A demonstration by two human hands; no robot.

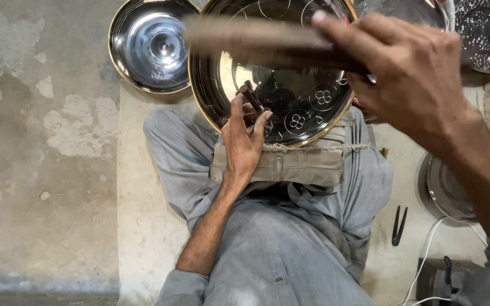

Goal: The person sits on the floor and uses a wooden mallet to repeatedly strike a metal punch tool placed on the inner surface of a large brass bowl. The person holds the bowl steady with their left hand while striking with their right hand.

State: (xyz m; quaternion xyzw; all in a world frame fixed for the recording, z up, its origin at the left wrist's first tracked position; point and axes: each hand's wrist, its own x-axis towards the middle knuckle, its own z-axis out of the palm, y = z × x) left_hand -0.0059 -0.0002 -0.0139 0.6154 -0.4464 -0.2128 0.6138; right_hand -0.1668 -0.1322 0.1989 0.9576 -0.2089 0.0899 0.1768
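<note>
A shiny round metal bowl point(313, 116) with engraved flower marks and a gold rim rests on a folded cloth pad point(301, 161) on my lap. My left hand point(244, 141) holds a short dark metal punch point(252, 96) upright against the bowl's inner surface. My right hand point(409, 73) is raised above the bowl, gripping a wooden mallet or stick point(256, 37), which is blurred and points left.
A second polished bowl point(153, 45) lies on the concrete floor at upper left. Further metal dishes point(489, 31) sit at the upper right and at the right point(446, 192). Dark pliers point(399, 225) and a white cable point(426, 255) lie on the floor at right.
</note>
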